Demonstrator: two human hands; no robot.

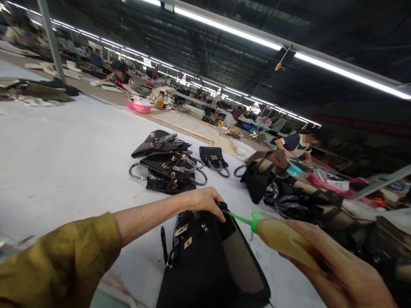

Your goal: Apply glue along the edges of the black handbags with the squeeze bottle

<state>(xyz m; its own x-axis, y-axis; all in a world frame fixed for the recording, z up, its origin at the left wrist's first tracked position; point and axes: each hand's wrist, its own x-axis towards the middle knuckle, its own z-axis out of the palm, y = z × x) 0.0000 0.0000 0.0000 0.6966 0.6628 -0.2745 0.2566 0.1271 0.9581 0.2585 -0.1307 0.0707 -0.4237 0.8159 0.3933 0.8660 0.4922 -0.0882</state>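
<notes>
A black handbag (199, 261) with gold-coloured fittings lies on the white tabletop right before me. Reaching across it, my left hand (208, 201) pinches the bag's far edge between thumb and fingers. My right hand (337, 261) is wrapped around a squeeze bottle (282, 239) of yellowish glue-like liquid with a green cap. The bottle's long green nozzle points left, its tip at the bag's edge close beside my left fingertips. On the bag's right side a brownish panel (239, 252) shows. Whether liquid comes out at the tip is too small to tell.
Several black handbags (170, 164) with wrapped handles are stacked beyond, a smaller bag (213, 158) beside them. More bags and brown pieces (276, 179) are heaped at right. Farther off are a pink basket (138, 105), a bottle of orange liquid (160, 101) and a person in stripes (293, 143).
</notes>
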